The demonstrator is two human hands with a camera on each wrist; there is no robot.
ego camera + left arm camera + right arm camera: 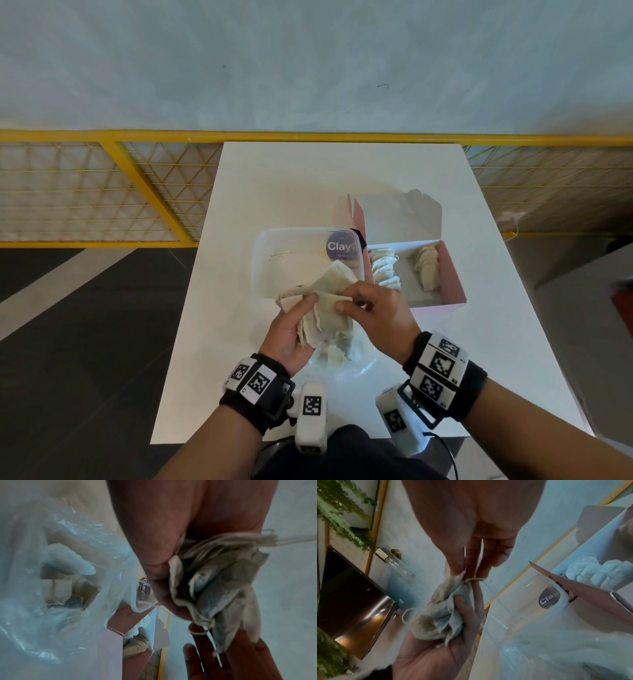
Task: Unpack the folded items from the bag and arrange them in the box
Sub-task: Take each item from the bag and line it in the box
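Observation:
A bundle of beige folded pouches with strings lies across my left hand, whose thumb presses it into the palm. My right hand pinches the bundle's upper edge between thumb and fingers; the right wrist view shows this bundle and a string round a finger. Under the hands lies a clear plastic bag with more pouches inside; the left wrist view shows the bag. The pink box stands open at the right with two rows of pouches in it.
A clear plastic lidded container with a purple round label sits just beyond the hands, touching the box's left side. All of it rests on a white table. A yellow mesh fence runs behind.

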